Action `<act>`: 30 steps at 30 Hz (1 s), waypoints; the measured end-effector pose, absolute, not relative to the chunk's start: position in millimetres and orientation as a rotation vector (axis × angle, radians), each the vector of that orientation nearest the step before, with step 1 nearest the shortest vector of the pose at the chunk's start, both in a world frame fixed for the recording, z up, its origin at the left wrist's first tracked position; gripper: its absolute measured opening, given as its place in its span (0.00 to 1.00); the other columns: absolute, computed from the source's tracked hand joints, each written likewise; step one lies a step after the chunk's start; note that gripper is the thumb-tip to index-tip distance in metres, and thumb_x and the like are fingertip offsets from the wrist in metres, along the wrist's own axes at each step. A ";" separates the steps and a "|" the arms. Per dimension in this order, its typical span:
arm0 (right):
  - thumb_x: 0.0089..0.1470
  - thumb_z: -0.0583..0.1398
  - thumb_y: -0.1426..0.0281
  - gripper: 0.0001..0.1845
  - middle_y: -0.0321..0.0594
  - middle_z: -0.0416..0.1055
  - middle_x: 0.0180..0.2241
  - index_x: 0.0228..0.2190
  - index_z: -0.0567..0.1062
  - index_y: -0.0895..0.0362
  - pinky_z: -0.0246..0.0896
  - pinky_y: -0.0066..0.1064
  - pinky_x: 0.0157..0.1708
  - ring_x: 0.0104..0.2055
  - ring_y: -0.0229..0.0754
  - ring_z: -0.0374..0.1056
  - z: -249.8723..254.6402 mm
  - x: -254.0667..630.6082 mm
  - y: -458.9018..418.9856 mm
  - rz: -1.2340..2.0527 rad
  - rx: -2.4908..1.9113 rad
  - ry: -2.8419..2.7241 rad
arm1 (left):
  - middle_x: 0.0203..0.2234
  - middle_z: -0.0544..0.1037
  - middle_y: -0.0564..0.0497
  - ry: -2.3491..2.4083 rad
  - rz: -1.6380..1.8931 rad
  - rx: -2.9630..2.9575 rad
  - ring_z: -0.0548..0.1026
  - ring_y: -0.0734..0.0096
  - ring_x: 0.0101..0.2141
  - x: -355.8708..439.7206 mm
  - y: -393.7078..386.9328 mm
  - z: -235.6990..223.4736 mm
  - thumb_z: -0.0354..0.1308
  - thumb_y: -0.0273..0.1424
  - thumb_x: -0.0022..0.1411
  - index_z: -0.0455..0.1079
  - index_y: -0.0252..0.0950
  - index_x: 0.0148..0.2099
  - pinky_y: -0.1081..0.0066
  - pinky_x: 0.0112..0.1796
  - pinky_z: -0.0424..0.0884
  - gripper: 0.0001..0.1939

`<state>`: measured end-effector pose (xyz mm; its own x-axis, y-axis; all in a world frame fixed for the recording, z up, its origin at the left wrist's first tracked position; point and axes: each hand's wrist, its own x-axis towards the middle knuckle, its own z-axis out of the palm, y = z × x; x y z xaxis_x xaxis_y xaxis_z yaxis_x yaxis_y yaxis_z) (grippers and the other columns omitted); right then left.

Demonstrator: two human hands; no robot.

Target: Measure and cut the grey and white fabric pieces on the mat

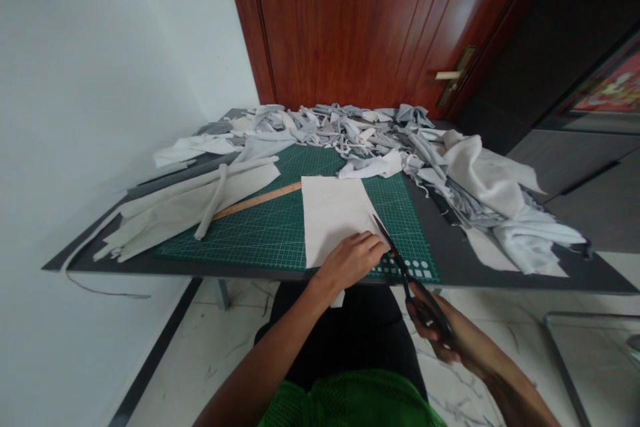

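Note:
A white piece of fabric (pixel 334 210) lies flat on a green cutting mat (pixel 260 233), its lower edge near the table's front. My left hand (pixel 354 255) rests on its lower right part, fingers curled together and gripping the fabric close to the right edge. Black-handled scissors (pixel 434 312) are in my right hand (pixel 420 321), which is just past the table's front edge. Their blades point away from me and up to the left, lying along the fabric's right edge beside my left fingertips. How far the blades are apart is hard to make out.
A wooden ruler (pixel 260 199) lies slantwise on the mat, partly under the fabric. Long pale strips (pixel 170 217) are stacked at left. Grey and white scraps (pixel 345 130) heap along the back, with bunched cloth (pixel 483 173) at right. A wooden door (pixel 350 27) stands behind the table.

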<state>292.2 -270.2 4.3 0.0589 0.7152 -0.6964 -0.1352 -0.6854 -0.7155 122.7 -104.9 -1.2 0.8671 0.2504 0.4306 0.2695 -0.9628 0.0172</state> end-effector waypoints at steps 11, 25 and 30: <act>0.56 0.57 0.36 0.33 0.23 0.57 0.16 0.29 0.68 0.55 0.62 0.24 0.11 0.09 0.27 0.46 5.2 275.3 -265.9 1.732 -1.605 -0.556 | 0.38 0.76 0.49 -0.435 -0.650 -2.979 0.76 0.65 0.43 121.0 -108.4 1.9 0.56 0.23 0.72 0.70 0.35 0.42 0.67 0.42 0.75 0.04; 0.44 0.62 0.31 0.38 0.23 0.57 0.14 0.27 0.66 0.55 0.57 0.24 0.10 0.09 0.29 0.51 11.1 266.4 -266.7 1.625 -1.629 -0.643 | 0.38 0.76 0.49 -0.437 -0.711 -2.970 0.76 0.65 0.43 120.2 -108.1 0.3 0.56 0.22 0.72 0.70 0.34 0.42 0.67 0.41 0.75 0.04; 0.44 0.61 0.31 0.38 0.24 0.58 0.14 0.27 0.64 0.53 0.57 0.25 0.10 0.08 0.30 0.52 12.0 261.5 -265.3 1.605 -1.631 -0.644 | 0.38 0.76 0.49 -0.435 -0.687 -2.968 0.76 0.64 0.42 119.9 -108.3 0.7 0.57 0.22 0.71 0.70 0.34 0.42 0.66 0.41 0.75 0.04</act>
<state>261.5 -265.3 12.0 0.0887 0.7874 -0.6100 -0.1472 -0.5954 -0.7899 119.9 -108.3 0.7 0.8605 0.2583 0.4392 0.2869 -0.9580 0.0012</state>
